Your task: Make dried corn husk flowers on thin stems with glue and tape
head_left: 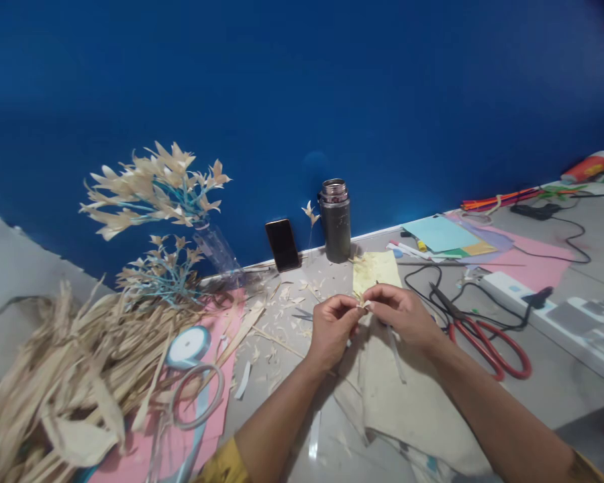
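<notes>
My left hand [333,330] and my right hand [404,314] meet at the fingertips over a beige cloth [407,402]. Both pinch one small pale piece [361,304], perhaps dried husk; its exact kind is too small to make out. A thin whitish strip [395,355] hangs below my right hand. Just beyond the fingers lies a yellow paper [377,268] with bits on it. Husk scraps [276,335] are scattered on the table left of my hands. Small scissors or blades [302,314] lie near my left hand, partly hidden.
Dried husks [80,362], a ribbon roll [188,345] and pink paper are at left. Husk flowers [151,188] stand in a clear bottle. A phone [282,245] and flask [335,221] stand by the wall. Red-handled scissors [483,335], cables and a power strip [548,322] lie right.
</notes>
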Tool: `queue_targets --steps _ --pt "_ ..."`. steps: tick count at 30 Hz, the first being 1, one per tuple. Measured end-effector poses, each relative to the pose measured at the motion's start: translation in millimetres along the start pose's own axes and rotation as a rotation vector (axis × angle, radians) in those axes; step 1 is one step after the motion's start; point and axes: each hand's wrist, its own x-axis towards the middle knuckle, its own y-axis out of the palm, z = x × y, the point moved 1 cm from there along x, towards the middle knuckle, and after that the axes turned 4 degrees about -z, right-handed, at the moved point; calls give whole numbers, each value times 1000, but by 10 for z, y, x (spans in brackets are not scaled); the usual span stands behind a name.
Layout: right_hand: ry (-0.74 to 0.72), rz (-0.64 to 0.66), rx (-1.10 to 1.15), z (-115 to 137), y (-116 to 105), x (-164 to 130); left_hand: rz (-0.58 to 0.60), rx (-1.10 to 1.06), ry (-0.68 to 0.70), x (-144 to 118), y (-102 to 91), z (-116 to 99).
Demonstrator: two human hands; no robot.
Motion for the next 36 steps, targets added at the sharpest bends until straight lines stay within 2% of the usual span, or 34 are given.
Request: queue_targets --steps 3,8,12,20,25,36 --pt "-33 19 -50 16 -39 23 24 37 12 -1 -8 -2" --pt "23 133 -67 8 -173 70 93 112 56 -11 -18 34" --pt "4 176 -121 -23 -272 98 114 195 118 -13 -33 86" --pt "28 137 -214 -60 -301 108 96 355 412 -5 -50 39" --pt "85 120 -157 -43 -275 101 83 366 445 -10 -47 40" --pt "81 130 -162 2 -262 94 70 449 428 -30 -53 50"
